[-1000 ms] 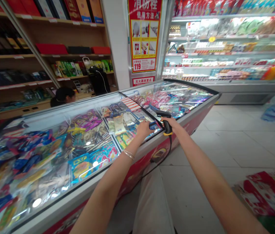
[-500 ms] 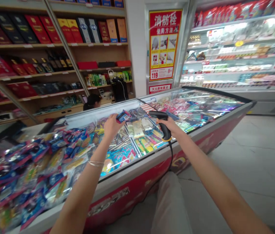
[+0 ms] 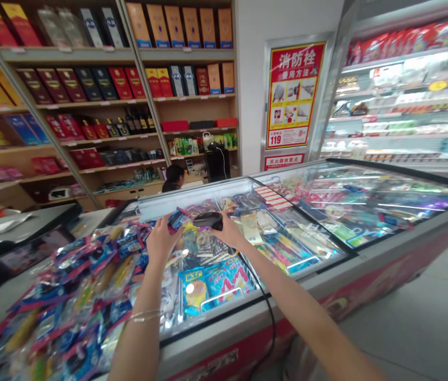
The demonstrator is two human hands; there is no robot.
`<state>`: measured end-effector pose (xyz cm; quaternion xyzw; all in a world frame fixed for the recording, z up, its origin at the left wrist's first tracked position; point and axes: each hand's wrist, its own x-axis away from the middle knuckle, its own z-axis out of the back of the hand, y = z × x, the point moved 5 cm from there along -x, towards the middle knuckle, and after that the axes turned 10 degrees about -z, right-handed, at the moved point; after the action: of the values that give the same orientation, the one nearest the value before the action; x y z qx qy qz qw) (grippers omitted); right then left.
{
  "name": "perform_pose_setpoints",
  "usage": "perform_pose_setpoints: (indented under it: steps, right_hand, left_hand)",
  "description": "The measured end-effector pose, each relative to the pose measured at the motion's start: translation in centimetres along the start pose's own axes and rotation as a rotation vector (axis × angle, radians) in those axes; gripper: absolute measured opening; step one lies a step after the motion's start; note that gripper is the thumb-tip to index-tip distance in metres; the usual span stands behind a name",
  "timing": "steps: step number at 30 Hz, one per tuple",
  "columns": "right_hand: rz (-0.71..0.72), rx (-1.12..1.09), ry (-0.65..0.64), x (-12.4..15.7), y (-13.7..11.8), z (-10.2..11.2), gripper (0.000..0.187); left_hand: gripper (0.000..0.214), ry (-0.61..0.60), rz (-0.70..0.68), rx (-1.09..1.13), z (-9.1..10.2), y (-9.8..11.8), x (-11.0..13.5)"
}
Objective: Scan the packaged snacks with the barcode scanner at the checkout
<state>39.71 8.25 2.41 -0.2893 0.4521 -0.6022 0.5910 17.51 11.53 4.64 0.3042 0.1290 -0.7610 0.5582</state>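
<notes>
My left hand (image 3: 161, 241) is closed on a small blue and red snack packet (image 3: 178, 218), held up over the chest freezer (image 3: 327, 275). My right hand (image 3: 227, 232) grips a black handheld barcode scanner (image 3: 208, 220), its head close to the packet; its black cable (image 3: 266, 307) hangs down past the freezer's front edge. Both hands hover above the freezer's glass lid, over packaged frozen treats (image 3: 212, 278). A thin bracelet sits on my left wrist.
Wooden shelves (image 3: 100, 90) with boxed goods line the back wall. A person (image 3: 173, 177) sits behind the freezer near a black monitor (image 3: 216, 163). A red fire-hydrant poster (image 3: 294, 95) and an open chiller (image 3: 402, 100) stand at right. A counter (image 3: 17, 227) lies left.
My left hand lifted the packet out of the freezer and raised it; my right hand swung the scanner left up to the packet. The view has shifted left along the freezer.
</notes>
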Motion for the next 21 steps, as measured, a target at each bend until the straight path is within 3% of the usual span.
perform_pose_setpoints:
  steps: [6, 21]
  right_hand:
    - [0.140, 0.066, -0.020, 1.1, 0.2, -0.2, 0.047]
    - [0.064, -0.027, -0.118, 1.1, 1.4, -0.8, 0.051]
  left_hand:
    - [0.049, -0.001, 0.034, -0.015, -0.1, -0.9, 0.6]
    - [0.049, -0.032, 0.020, -0.037, -1.0, -0.6, 1.0]
